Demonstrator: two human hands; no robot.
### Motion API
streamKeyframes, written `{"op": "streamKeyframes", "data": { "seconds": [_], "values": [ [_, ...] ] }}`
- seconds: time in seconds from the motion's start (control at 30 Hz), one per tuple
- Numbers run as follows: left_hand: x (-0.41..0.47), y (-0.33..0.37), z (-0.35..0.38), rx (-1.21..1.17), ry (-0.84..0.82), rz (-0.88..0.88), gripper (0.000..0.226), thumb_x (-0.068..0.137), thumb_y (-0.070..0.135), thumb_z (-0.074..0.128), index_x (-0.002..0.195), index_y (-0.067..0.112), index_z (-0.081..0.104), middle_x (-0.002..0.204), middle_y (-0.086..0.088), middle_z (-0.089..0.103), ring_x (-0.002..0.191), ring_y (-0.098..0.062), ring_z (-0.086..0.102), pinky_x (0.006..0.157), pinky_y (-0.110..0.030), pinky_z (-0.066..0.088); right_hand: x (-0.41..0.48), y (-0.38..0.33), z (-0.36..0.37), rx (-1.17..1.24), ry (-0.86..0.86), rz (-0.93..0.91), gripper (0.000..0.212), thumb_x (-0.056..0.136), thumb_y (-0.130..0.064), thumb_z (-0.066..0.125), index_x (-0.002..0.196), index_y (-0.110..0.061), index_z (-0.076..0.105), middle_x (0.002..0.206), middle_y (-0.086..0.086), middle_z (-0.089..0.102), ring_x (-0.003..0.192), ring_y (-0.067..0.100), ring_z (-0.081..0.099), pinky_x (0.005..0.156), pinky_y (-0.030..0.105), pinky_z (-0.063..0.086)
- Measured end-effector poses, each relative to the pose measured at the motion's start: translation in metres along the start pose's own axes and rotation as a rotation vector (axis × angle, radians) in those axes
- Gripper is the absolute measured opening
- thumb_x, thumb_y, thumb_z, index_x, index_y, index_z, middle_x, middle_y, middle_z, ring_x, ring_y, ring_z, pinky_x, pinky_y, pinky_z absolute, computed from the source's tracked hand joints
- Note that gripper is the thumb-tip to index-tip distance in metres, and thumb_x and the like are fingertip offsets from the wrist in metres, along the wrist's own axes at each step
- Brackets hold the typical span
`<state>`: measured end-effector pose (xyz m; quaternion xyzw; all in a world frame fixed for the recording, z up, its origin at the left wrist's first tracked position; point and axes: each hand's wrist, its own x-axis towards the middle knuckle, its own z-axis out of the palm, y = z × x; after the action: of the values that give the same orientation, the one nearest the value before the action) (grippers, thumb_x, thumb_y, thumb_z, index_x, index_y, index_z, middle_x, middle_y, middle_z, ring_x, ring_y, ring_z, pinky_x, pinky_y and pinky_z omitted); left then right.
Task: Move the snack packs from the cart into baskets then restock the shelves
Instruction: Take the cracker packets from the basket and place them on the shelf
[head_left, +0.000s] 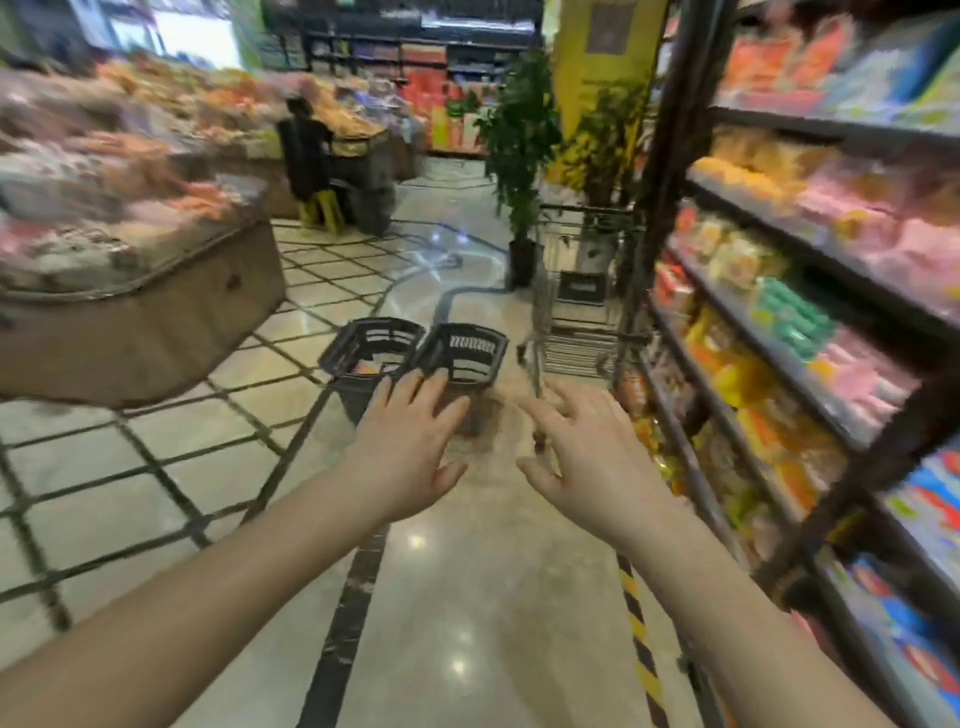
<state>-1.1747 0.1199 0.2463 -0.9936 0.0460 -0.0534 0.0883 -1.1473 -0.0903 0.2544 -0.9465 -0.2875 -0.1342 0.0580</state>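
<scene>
Two black plastic baskets stand side by side on the floor ahead: the left basket shows something orange-pink inside, the right basket looks dark inside. A wire cart stands just beyond them on the right, against the shelves. My left hand stretches forward with fingers spread, in front of the baskets and holding nothing. My right hand is also stretched out, fingers apart and empty, below the cart. Snack packs fill the shelves on the right. The picture is blurred by motion.
A tall dark shelf unit runs along the right side. A low bin display heaped with snacks fills the left. Potted plants stand behind the cart. A person sits on a yellow stool far back. Yellow-black tape marks the floor.
</scene>
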Motion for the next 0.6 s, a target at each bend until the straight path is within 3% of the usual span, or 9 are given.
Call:
{"op": "streamKeyframes", "data": {
  "seconds": [0.33, 0.6],
  "values": [
    [0.036, -0.209, 0.037, -0.002, -0.108, -0.219, 0.078, 0.099, 0.061, 0.048, 0.162, 0.028, 0.018, 0.171, -0.009, 0.007, 0.157, -0.033, 0.009, 0.127, -0.053, 0.013, 0.201, -0.126, 0.078, 0.120, -0.131, -0.081, 0.068, 0.095, -0.052, 0.056, 0.155, -0.036, 0.030, 0.163, 0.000, 0.026, 0.150, 0.024, 0.021, 0.124, 0.045, 0.014],
    [0.095, -0.307, 0.072, -0.023, -0.167, -0.301, 0.075, 0.101, 0.058, 0.047, 0.162, 0.026, 0.019, 0.172, -0.008, 0.009, 0.157, -0.033, 0.009, 0.127, -0.053, 0.015, 0.327, -0.162, 0.137, 0.153, -0.150, -0.208, 0.065, 0.094, -0.048, 0.061, 0.153, -0.028, 0.039, 0.156, 0.004, 0.038, 0.143, 0.026, 0.034, 0.121, 0.044, 0.026]
  ]
}}
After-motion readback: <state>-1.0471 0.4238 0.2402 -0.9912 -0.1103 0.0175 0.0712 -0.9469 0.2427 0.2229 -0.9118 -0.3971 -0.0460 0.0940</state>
